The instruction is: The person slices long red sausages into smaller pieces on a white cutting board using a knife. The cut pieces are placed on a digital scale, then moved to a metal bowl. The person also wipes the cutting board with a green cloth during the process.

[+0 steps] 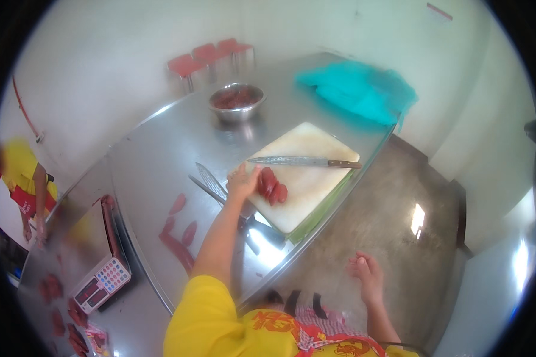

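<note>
My left hand (242,179) rests at the left edge of a white cutting board (307,140), fingers apart, beside several sliced red pieces, apparently meat or sausage (271,185). A long wooden-handled knife (342,163) lies across the board above them. Left of the board, a broad perforated blade (209,178) and another dark blade lie on the steel table, partly behind my arm. My right hand (366,273) hangs off the table's right side, fingers loosely bent and holding nothing. Green material (311,227) shows under the board.
A steel bowl (237,117) of red pieces and teal plastic (357,89) sit farther back on the table (146,160). Red stools (205,55) stand behind. Loose red pieces (184,256) lie left. A scale (107,276) sits on the left table near a person in yellow (21,172).
</note>
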Demonstrator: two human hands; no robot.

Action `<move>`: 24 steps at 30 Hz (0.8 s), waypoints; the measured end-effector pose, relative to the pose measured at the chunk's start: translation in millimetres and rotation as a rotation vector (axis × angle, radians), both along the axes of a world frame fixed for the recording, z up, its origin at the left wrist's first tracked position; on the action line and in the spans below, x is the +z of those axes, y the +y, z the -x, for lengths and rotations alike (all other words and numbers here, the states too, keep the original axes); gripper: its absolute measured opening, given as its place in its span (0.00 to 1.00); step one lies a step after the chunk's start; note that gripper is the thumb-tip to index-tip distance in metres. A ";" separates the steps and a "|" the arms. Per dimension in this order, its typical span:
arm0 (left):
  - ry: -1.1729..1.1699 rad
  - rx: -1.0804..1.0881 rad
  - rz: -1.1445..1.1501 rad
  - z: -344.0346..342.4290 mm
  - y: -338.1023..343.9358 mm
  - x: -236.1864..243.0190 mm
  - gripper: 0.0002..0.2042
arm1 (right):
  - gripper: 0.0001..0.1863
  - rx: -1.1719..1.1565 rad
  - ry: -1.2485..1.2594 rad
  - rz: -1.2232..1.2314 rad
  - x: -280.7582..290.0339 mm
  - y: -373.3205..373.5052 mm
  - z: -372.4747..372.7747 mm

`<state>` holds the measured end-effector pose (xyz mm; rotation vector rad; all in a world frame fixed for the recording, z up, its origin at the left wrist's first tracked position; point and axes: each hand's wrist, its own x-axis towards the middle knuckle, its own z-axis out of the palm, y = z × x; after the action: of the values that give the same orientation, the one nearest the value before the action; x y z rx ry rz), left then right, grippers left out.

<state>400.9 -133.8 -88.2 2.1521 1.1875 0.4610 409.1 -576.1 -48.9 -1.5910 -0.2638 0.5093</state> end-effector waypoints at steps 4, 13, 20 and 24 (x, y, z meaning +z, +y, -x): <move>0.301 -0.297 0.012 -25.2 -54.1 34.6 0.47 | 0.22 0.012 0.150 -0.036 -21.2 27.9 -60.4; 0.303 -0.282 -0.252 -29.5 -77.6 28.3 0.38 | 0.20 0.371 0.129 -0.100 -33.7 120.7 -233.1; 0.216 -0.027 -0.292 -41.7 -88.1 6.7 0.30 | 0.17 0.628 0.104 -0.064 -11.2 205.2 -287.0; 0.134 0.123 -0.293 -42.2 -74.1 -3.8 0.31 | 0.16 0.760 0.138 -0.125 -15.3 235.1 -266.6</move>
<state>443.0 -207.9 -92.0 2.3968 1.4067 0.5823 675.8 -341.0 -64.3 -1.2900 -0.7897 1.1553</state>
